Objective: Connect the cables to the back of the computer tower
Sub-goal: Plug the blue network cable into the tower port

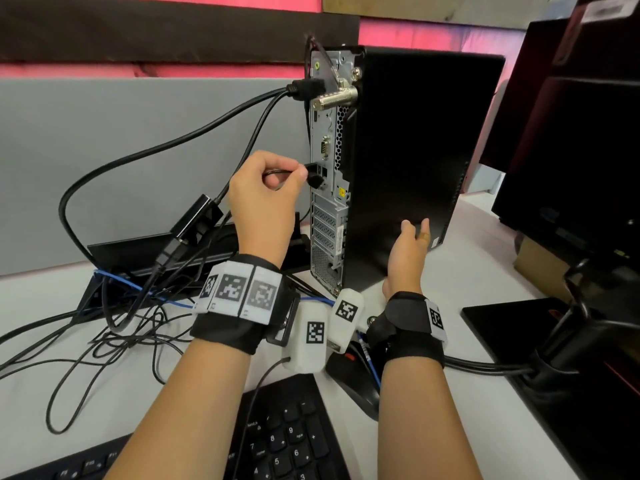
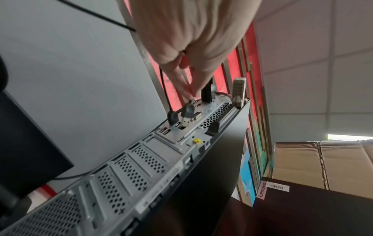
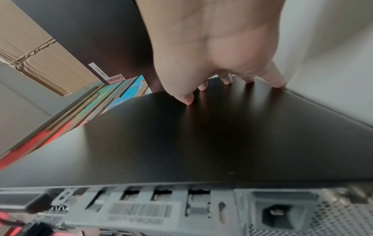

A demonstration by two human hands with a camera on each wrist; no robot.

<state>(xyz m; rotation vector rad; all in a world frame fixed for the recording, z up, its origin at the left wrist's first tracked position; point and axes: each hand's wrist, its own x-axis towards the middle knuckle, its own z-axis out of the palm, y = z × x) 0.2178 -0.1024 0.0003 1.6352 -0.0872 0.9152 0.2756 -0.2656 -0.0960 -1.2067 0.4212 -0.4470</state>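
Left hand: my left hand (image 1: 263, 188) is curled, thumb and forefinger pinching a thin black USB cable (image 2: 186, 112) just behind its plug, whose metal tip sits at a port on the rear panel, tilted; I cannot tell whether it is seated.
Right hand: my right hand (image 1: 408, 251) lies flat, fingers straight, pressed on the black side panel, holding nothing.
Computer tower: the computer tower (image 1: 415, 150) stands upright on the white desk (image 1: 450, 282), its grey rear panel facing left.
Other plugs: a second thin cable (image 2: 172, 118) is plugged in just beside mine; thick black cables (image 1: 304, 88) enter near the top.
Power socket: the power socket (image 3: 279, 214) near the bottom is bare.
Foreground: a black keyboard (image 1: 287, 441) lies near me.
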